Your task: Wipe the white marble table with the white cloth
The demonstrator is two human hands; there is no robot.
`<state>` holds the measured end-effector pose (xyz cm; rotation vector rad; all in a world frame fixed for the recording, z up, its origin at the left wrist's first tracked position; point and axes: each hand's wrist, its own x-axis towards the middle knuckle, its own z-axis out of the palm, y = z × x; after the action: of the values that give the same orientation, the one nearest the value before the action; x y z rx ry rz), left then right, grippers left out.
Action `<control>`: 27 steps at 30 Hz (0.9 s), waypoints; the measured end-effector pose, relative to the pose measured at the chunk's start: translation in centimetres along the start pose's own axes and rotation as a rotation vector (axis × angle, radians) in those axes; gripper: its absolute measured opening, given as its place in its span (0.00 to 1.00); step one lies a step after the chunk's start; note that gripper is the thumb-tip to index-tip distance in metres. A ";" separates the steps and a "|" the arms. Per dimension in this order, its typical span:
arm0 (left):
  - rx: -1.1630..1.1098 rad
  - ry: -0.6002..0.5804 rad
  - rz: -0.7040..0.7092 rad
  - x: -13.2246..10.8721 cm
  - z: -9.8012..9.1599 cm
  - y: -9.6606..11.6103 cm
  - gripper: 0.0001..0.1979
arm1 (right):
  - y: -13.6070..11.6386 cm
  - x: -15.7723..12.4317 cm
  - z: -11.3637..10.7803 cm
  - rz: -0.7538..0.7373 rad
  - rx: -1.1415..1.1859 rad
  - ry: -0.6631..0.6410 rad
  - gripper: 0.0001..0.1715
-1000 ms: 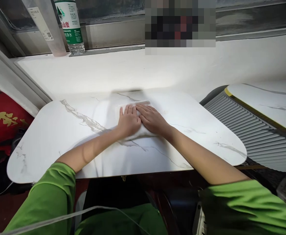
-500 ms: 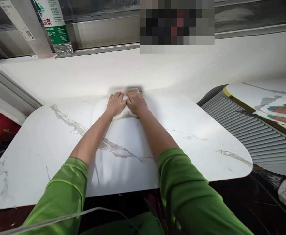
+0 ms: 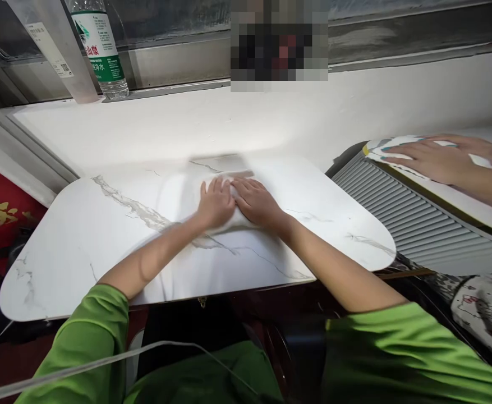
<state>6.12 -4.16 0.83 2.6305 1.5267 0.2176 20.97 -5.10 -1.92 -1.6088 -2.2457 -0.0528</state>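
Observation:
My left hand (image 3: 217,206) and my right hand (image 3: 257,203) lie side by side on a white cloth (image 3: 233,224), pressing it against the white marbled tabletop (image 3: 136,264). Both hands have their fingers stretched out flat over the cloth, pointing away from me, with the thumbs close together between them. The cloth is blurred at its edges and partly hidden beneath my palms.
A water bottle (image 3: 99,56) and a translucent tube (image 3: 56,56) stand on the window ledge. To the right, another person's hands (image 3: 435,160) press a white cloth on a second tabletop, beside a grey ribbed panel (image 3: 422,224). A white wall (image 3: 187,123) borders the table's back.
My hands and the cloth have come back from the wall edge towards me. The view has shifted, and more of the other person's hands shows at the right.

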 end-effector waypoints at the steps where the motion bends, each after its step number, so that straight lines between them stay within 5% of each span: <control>1: -0.014 -0.021 0.017 -1.0 0.2 1.4 0.28 | 0.4 -1.7 -0.6 -0.010 0.004 -0.004 0.31; 8: -0.065 -0.057 0.145 -5.7 1.1 10.5 0.31 | 3.5 -11.9 -4.2 0.059 -0.003 0.016 0.32; 13: -0.066 -0.048 0.208 -6.0 1.3 12.9 0.31 | 4.5 -14.3 -5.1 0.085 -0.049 0.049 0.33; 19: -0.073 -0.040 0.192 -3.3 1.8 12.3 0.31 | 5.9 -11.8 -4.8 0.075 -0.043 0.060 0.32; 27: -0.089 -0.063 0.136 5.1 2.1 8.2 0.30 | 8.8 -2.9 -2.6 0.093 -0.066 0.083 0.31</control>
<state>16.03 -3.80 0.44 2.6460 1.2904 0.2053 30.62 -5.36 -2.11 -1.7102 -2.1246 -0.1673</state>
